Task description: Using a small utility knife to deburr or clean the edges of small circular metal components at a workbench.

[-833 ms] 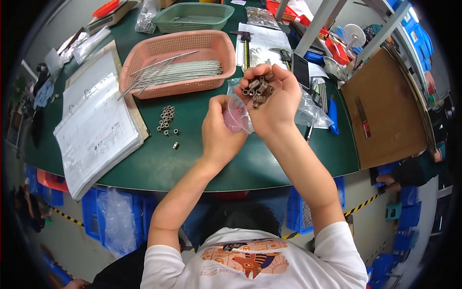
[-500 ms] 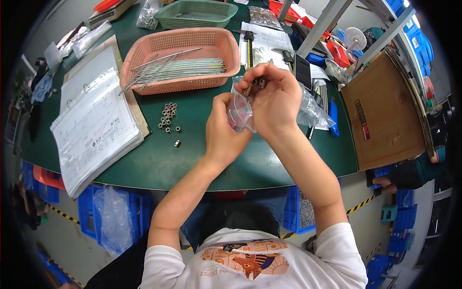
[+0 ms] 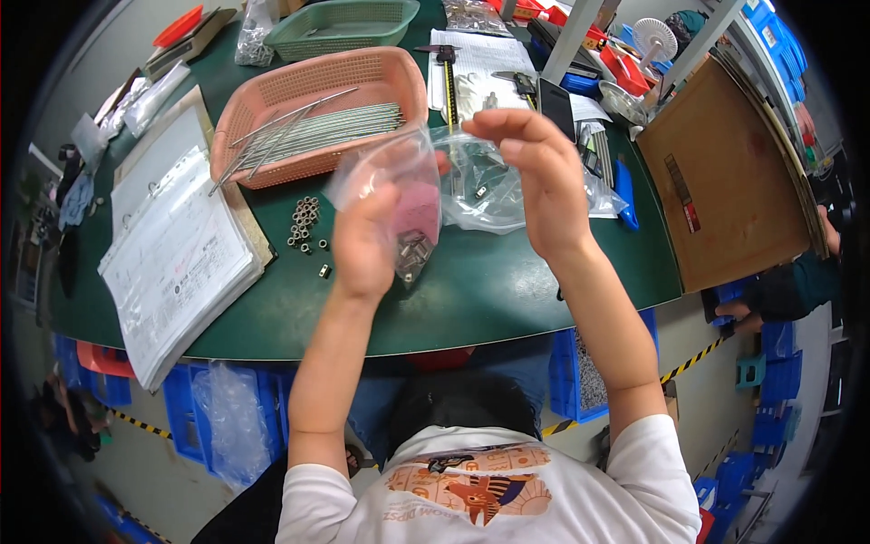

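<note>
My left hand grips a clear plastic bag held above the table's front part. Small metal parts lie in the bag's bottom corner, below a pink slip. To the right, my right hand is raised with loosely bent fingers apart, and I see nothing in it. Between the hands, another clear bag lies on the table with a small metal piece at it. Left of my left hand sit a cluster of small metal sleeves and a single small block.
A pink basket of thin metal rods stands behind, with a green basket beyond. An open binder lies left. Calipers, papers and a blue-handled tool lie right, beside a cardboard box.
My hands have moved apart. The left has swung left with the bag, whose metal parts now show at its bottom. The right no longer shows small metal parts in its palm.
</note>
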Tool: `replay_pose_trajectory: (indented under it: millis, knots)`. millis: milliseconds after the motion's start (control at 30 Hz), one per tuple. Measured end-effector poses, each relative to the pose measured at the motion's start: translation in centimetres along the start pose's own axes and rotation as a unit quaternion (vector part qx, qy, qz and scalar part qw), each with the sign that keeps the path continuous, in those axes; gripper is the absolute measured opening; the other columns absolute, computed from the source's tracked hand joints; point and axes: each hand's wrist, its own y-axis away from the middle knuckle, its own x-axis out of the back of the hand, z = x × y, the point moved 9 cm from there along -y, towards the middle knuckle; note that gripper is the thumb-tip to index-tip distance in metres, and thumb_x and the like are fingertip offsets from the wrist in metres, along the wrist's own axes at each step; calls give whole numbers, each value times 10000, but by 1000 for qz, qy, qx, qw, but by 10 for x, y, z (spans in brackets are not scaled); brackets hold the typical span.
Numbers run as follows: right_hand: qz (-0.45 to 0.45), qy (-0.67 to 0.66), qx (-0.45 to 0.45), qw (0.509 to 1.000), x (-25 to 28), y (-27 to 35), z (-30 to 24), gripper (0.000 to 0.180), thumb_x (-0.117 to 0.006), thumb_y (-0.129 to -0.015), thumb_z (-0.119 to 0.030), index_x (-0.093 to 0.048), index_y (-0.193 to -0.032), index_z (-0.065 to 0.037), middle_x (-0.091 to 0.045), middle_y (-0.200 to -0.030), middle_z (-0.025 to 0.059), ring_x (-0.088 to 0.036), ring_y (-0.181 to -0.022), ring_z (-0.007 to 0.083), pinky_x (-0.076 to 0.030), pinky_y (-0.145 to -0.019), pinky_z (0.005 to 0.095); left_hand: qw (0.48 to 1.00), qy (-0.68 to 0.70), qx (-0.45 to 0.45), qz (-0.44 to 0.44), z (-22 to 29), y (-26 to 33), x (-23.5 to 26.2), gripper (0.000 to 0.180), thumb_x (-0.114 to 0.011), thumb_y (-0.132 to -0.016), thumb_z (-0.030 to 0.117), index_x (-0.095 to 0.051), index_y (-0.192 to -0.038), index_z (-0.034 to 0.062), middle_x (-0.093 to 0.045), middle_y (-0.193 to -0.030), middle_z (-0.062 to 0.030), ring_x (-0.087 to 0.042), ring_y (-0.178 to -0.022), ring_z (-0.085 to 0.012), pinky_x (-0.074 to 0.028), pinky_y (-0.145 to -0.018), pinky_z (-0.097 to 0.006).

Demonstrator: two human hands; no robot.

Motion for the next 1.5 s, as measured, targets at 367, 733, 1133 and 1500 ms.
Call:
replay_pose_trajectory:
  millis: [367, 733, 1133, 1500]
  knots:
    - [-171, -28, -218, 960, -24, 43, 40, 268, -606, -823, -128, -580, -1010, 62, -631, -903, 83, -598, -799, 134, -461, -754, 264, 932, 335, 115, -74, 8, -38, -27, 634, -351, -829, 331, -303, -1283, -109, -378, -1296, -289, -367, -1214, -414, -296, -1023, -457]
    - [-91, 347, -75, 930, 32, 5, 17, 161, -578, -786, -88, -622, -914, -1, -639, -778, 76, -607, -714, 159, -478, -641, 292, 947, 313, 71, -28, 7, -38, 16, 607, -357, -834, 288, -289, -1295, -101, -364, -1309, -282, -347, -1234, -400, -293, -1026, -455]
    - [-225, 502, -59, 833, 9, 20, 28, 260, -573, -669, 11, -602, -927, -13, -592, -750, 73, -574, -637, 161, -472, -572, 263, 961, 268, 72, 11, 3, -34, 23, 585, -368, -813, 255, -335, -1265, -116, -453, -1232, -280, -453, -1157, -357, -340, -995, -402]
    - [-186, 390, 142, 890, -79, -37, -44, 196, -651, -717, -47, -603, -906, -24, -595, -724, -13, -384, -500, 0, -302, -437, 167, 992, -102, 34, -66, -3, -26, 0, 371, -493, -725, 99, -500, -1075, -28, -544, -919, -50, -523, -852, -144, -394, -779, -252]
